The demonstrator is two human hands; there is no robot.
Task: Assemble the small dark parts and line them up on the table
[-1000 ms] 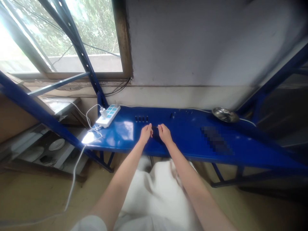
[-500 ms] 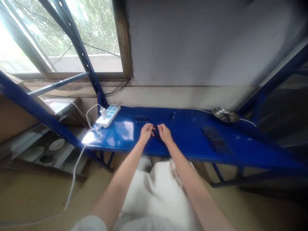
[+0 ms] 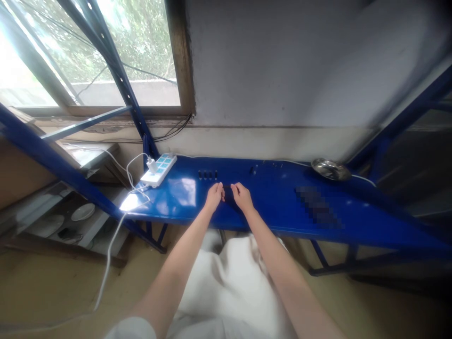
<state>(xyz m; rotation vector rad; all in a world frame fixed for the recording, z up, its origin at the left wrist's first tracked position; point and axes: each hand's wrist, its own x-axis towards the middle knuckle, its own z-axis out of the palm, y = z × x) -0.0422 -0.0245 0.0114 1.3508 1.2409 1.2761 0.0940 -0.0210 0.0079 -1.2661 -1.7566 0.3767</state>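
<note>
Near the middle of the blue table (image 3: 268,207), the left hand (image 3: 213,197) and right hand (image 3: 241,195) are held a little apart, with fingertips turned toward each other. The left fingers, spread toward the right hand half a second ago, are now drawn back and bunched. A dark trace is seen between the hands; whether anything is clamped by either cannot be told, as it is too small. To the right, a dark, pixelated object (image 3: 318,205) is seen lying. Farther off, four small dark pieces (image 3: 208,174) are lined up in a row just beyond the left hand, unchanged. A white power strip (image 3: 158,170) is set at the left, small scattered bits (image 3: 253,169) are seen right of the row, and a shiny metal dish (image 3: 331,169) is placed at the far right.
</note>
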